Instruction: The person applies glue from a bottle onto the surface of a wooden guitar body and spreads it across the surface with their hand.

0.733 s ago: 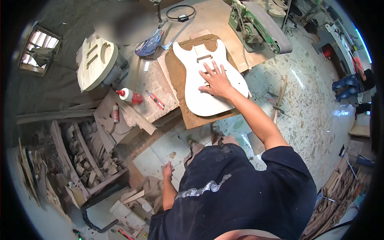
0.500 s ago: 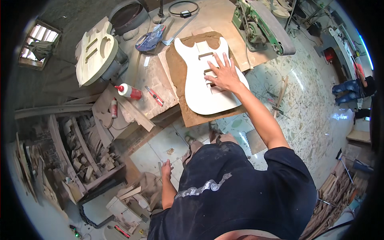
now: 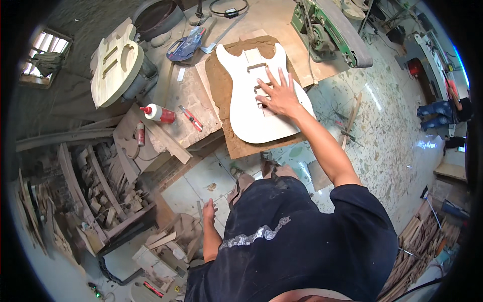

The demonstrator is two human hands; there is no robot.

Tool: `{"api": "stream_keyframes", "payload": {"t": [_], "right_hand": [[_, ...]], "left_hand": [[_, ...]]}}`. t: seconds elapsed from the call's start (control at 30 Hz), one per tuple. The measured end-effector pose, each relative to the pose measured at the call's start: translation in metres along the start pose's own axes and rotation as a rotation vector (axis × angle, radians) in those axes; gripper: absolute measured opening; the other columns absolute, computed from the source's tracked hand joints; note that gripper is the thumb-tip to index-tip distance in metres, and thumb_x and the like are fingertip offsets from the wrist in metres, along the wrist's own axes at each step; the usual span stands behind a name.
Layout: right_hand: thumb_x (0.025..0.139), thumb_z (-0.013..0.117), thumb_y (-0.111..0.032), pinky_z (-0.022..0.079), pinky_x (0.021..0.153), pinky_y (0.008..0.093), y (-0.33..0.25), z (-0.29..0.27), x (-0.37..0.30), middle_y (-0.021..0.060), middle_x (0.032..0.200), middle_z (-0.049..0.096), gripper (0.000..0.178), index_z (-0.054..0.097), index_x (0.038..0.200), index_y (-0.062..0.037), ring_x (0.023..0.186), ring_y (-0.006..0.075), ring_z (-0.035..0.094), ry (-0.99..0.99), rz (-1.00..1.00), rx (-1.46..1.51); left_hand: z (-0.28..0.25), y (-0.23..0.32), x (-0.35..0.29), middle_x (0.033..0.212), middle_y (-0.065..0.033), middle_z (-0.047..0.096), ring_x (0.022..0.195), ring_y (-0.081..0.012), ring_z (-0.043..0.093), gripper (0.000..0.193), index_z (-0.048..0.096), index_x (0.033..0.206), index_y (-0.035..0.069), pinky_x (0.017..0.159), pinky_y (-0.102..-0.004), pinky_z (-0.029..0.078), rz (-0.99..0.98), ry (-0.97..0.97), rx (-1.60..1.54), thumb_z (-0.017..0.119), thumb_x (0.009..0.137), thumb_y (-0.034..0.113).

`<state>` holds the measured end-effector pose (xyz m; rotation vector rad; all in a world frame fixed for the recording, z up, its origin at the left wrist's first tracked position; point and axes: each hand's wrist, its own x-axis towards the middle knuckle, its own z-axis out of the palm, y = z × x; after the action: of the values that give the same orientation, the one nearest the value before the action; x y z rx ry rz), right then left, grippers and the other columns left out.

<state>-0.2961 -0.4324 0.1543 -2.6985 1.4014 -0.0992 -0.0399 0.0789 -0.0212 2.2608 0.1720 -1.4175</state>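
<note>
A pale, unpainted electric guitar body (image 3: 251,121) lies flat on a brown pad (image 3: 221,75) at the workbench's front edge. Its neck pocket and several pickup cavities face up. My right hand (image 3: 282,98) rests on the body with fingers spread over the cavities, gripping nothing. Down by my left side, my left hand (image 3: 208,214) has its fingers curled round a thin grey strip (image 3: 199,209). Most of that strip is hidden, so its kind is not clear.
Left on the bench are a white-and-red glue bottle (image 3: 160,114), a red utility knife (image 3: 191,119) and a blue tool (image 3: 187,48). Another guitar body (image 3: 115,65) stands beyond. A green belt sander (image 3: 327,38) occupies the back right. Wood scraps (image 3: 118,196) fill a rack; a person (image 3: 448,110) is far right.
The view has shifted slightly, so the bench items sit a little further left. My right hand stays spread on the guitar body, and my left hand keeps its place low at my side.
</note>
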Motion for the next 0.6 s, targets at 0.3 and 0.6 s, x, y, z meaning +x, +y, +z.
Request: {"api": "stream_keyframes", "payload": {"t": [0.3,0.6], "right_hand": [[0.095,0.033,-0.076,0.002,0.121,0.0617,0.027,-0.022,-0.002,0.0127,0.169,0.012,0.077,0.037,0.156,-0.0287,0.154,0.0418,0.0,0.01,0.087,0.089],[0.097,0.042,-0.069,0.002,0.12,0.0627,0.057,-0.016,-0.058,0.0163,0.168,0.011,0.079,0.035,0.157,-0.0192,0.154,0.0432,-0.001,-0.009,0.211,0.163]], "left_hand": [[-0.003,0.01,0.008,0.129,-0.0126,0.064,0.106,-0.0295,0.066,0.07,0.05,0.14,0.008,0.071,-0.0417,0.043,0.032,0.007,-0.004,0.055,0.095,0.061],[-0.017,-0.009,0.0,0.136,-0.0151,0.061,0.105,-0.0287,0.066,0.071,0.047,0.144,0.009,0.066,-0.0374,0.042,-0.007,0.028,-0.02,0.055,0.095,0.061]]}}
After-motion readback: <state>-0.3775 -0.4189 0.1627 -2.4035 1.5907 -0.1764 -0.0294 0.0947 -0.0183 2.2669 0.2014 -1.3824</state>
